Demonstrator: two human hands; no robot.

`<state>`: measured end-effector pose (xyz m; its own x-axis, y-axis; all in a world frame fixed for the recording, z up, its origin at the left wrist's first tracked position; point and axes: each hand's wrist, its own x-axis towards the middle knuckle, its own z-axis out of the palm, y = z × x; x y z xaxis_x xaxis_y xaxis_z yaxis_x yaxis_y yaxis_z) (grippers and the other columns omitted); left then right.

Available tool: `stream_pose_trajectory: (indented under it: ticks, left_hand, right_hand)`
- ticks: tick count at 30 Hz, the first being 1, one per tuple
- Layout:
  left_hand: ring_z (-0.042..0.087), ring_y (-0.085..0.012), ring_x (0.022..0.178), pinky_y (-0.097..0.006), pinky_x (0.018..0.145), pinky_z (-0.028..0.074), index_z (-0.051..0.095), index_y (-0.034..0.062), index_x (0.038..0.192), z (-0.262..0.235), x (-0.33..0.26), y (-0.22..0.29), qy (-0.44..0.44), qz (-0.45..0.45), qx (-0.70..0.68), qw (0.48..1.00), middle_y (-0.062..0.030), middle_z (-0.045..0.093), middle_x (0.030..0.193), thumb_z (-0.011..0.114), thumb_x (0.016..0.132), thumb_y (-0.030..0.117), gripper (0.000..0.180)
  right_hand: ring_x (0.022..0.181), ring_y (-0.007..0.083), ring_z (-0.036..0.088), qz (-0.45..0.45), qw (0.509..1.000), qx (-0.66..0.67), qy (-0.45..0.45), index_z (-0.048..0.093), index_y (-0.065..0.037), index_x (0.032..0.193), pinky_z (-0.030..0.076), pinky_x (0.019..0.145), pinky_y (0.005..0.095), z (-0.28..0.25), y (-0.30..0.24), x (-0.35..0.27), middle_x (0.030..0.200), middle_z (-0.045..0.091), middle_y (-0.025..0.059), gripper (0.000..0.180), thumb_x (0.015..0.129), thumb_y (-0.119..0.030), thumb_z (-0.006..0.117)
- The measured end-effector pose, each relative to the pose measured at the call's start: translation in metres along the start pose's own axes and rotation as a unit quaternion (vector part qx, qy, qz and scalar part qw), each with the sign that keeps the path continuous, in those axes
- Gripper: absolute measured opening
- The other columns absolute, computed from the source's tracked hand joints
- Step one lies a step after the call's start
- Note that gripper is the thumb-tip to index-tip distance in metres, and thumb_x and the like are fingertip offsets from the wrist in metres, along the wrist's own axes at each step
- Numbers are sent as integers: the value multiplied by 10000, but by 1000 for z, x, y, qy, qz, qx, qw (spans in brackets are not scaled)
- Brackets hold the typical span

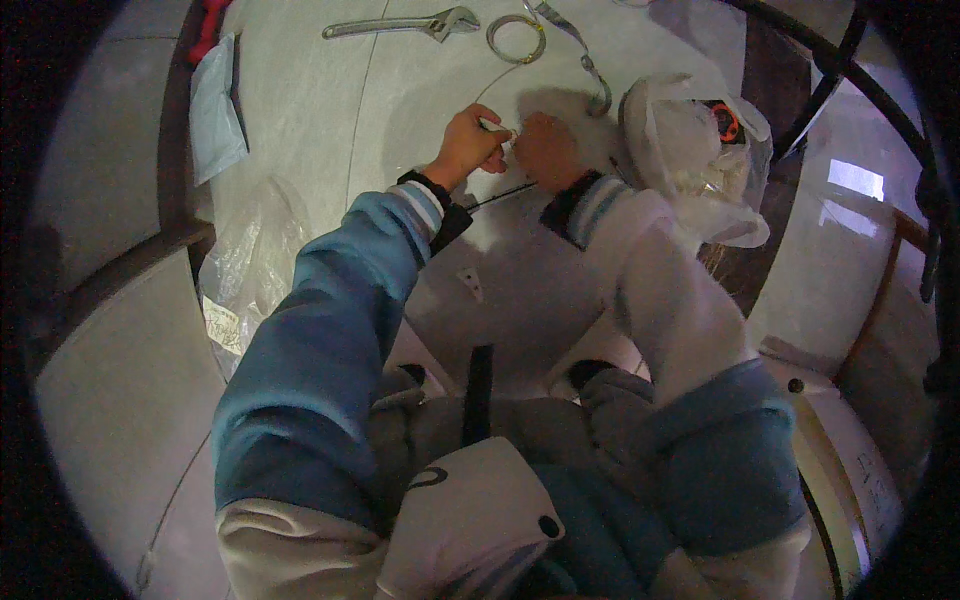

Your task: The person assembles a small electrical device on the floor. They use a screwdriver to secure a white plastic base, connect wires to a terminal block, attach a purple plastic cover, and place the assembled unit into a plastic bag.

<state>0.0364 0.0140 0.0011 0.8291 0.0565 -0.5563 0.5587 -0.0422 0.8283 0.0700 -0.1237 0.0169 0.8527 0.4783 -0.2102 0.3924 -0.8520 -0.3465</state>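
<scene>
"What are those hands doing?"
"The left hand (466, 148) pinches a small pale piece (491, 125) over the desk (300, 130), between its side edges. The right hand (546, 150) curls beside it; I can't tell whether it grips anything."
"And the wire coil (517, 61)?"
"Beyond them, its strand leading toward the left hand. A plastic bag (665, 150) sits by the right edge."
</scene>
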Motion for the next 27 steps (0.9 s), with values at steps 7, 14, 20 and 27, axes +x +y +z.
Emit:
stream_pose_trajectory:
  ticks: [7, 14, 20, 27]
  left_hand:
    - [582, -148, 497, -261, 441, 466, 481, -9, 1011, -2, -12, 14, -22, 8, 2, 1000, -89, 587, 593, 622, 832, 112, 258]
    - [513, -88, 542, -247, 488, 416, 526, 38, 1027, -86, -79, 38, -70, 8, 225, 972, -29, 536, 608, 590, 864, 127, 196]
    - [534, -95, 533, -259, 498, 429, 546, 34, 964, -139, -184, 4, -99, -59, 353, 928, -34, 562, 594, 593, 851, 124, 151]
    - [588, -214, 563, -338, 535, 461, 558, 58, 995, -91, -197, -70, -134, 39, 311, 940, -96, 606, 675, 607, 811, 136, 206]
  right_hand:
    - [770, 337, 598, -72, 995, 60, -18, 620, -24, 802, 462, 698, 445, -10, 73, -21, 781, 610, 161, 203, 802, -209, 538]
    - [774, 342, 603, -184, 975, 18, -126, 581, -50, 951, 457, 692, 455, -1, 40, -102, 832, 617, 155, 204, 825, -199, 521]
    - [799, 314, 605, -247, 943, 67, -212, 504, -59, 1005, 495, 621, 432, 25, -18, -138, 983, 564, 134, 237, 823, -205, 543]
    - [768, 310, 615, -269, 928, 53, -252, 486, -47, 1013, 519, 588, 399, 64, -43, -134, 1008, 533, 138, 254, 834, -215, 552]
